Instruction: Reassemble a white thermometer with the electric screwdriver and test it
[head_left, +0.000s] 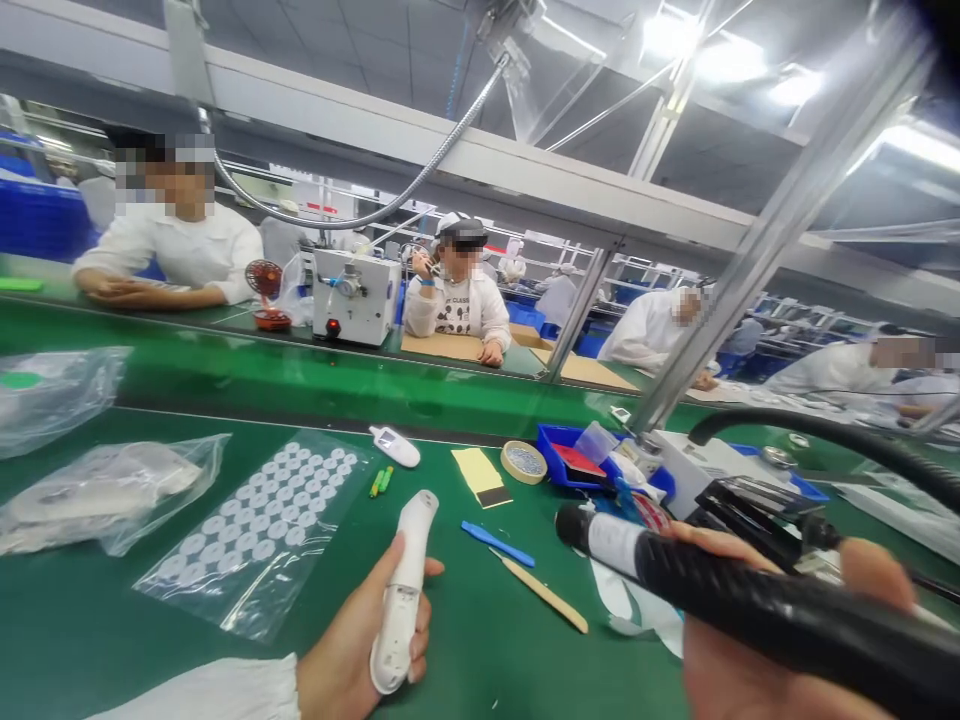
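Observation:
My left hand is wrapped round a white handheld thermometer. Its head points away from me, and the battery bay in the handle lies uncovered. In my right hand is a black cylindrical tool with a white label, held slantwise over the bench and blurred close to the camera. Between the hands lie a blue pry tool and a thin tan stick-like tool. A second white device with a small display rests beyond my left hand, beside two green batteries.
A clear bag of round white pieces and another plastic bag lie left. Behind are a tape roll, a yellow card and a blue bin. A metal post rises at right. Co-workers sit across the green bench.

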